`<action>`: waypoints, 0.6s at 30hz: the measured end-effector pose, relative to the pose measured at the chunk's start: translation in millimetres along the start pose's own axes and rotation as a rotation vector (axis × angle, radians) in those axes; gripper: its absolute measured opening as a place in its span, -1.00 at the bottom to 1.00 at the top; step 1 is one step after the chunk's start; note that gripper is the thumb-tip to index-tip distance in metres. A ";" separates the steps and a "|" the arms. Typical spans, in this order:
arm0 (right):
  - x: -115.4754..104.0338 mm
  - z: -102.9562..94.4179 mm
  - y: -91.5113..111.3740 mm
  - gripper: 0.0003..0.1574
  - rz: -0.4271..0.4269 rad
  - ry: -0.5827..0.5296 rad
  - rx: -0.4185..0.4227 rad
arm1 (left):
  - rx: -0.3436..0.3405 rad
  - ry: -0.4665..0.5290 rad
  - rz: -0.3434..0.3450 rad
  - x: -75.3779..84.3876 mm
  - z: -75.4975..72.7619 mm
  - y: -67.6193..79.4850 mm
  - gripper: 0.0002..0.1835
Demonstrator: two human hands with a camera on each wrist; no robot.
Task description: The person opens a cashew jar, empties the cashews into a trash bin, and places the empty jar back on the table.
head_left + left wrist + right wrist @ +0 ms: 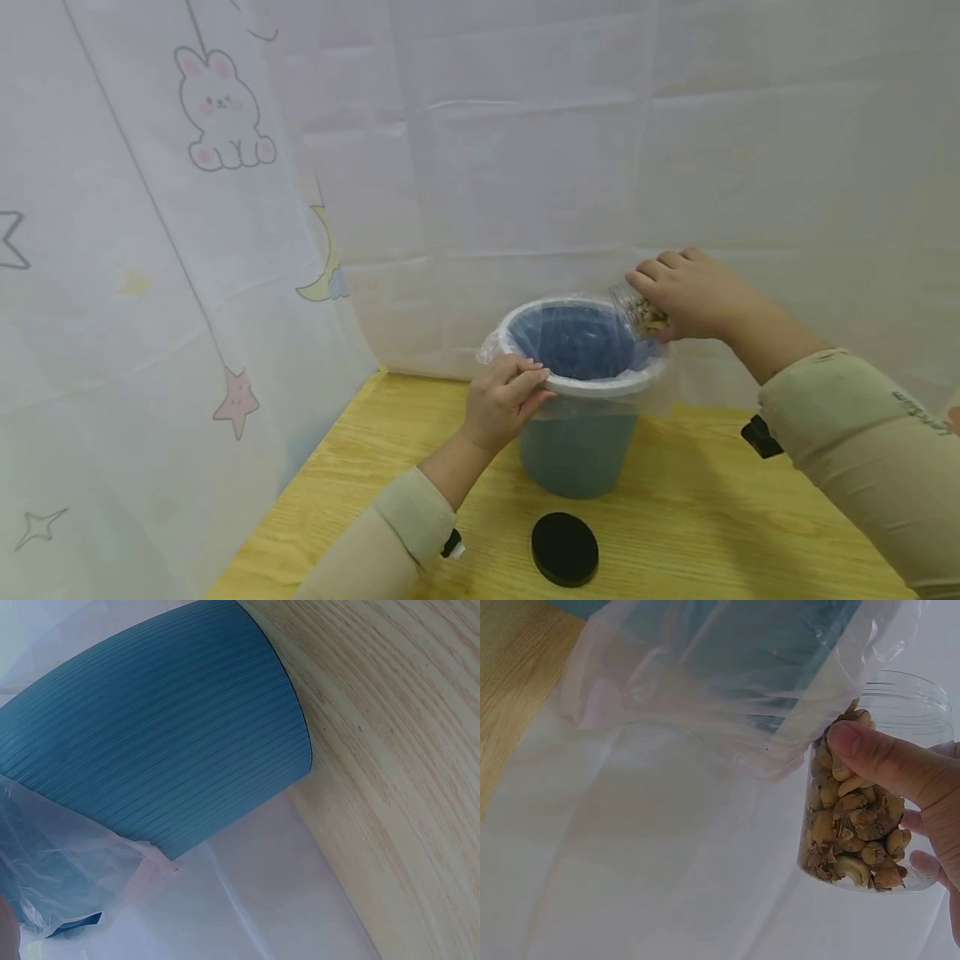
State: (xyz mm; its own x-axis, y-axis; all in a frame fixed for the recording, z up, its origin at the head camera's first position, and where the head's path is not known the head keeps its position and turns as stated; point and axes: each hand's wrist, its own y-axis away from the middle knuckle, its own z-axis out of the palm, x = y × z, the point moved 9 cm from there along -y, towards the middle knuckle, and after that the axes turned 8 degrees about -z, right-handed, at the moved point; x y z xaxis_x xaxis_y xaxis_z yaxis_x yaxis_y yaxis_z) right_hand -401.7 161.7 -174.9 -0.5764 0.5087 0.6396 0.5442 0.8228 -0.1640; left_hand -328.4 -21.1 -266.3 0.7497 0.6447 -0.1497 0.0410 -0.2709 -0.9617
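A blue trash can (577, 450) with a white rim stands on the table, lined with a clear plastic bag (705, 690) that folds over its rim. My left hand (504, 398) grips the near left of the rim, fingers over the top and thumb on the outside. At the right side of the rim, my right hand (693, 293) holds a clear jar (900, 705), tilted with its mouth toward the can. Cashew nuts (855, 825) with brown flaky bits lie along one side inside the jar. Only a fingertip edge of the left hand shows in the left wrist view.
A round black lid (565, 549) lies on the wood-grain table (705, 517) in front of the can. White cloth (517, 167) with folds hangs behind, and a printed cloth (135, 350) hangs at the left along the table's edge.
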 end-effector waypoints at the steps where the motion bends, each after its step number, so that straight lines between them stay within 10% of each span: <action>1: 0.1 0.1 0.0 0.19 -0.001 0.000 -0.001 | 0.000 -0.002 0.000 -0.1 0.1 -0.3 -0.73; 18: -3.0 0.5 1.5 0.17 -0.021 0.026 0.016 | -0.004 0.006 -0.003 -1.1 1.3 0.4 -0.74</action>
State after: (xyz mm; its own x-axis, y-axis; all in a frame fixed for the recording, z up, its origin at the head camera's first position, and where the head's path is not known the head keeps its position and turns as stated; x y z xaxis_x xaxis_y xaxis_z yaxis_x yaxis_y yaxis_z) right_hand -399.5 161.5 -177.4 -0.5714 0.4843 0.6626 0.5220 0.8374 -0.1619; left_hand -330.1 -21.0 -266.8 0.7535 0.6411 -0.1456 0.0459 -0.2722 -0.9611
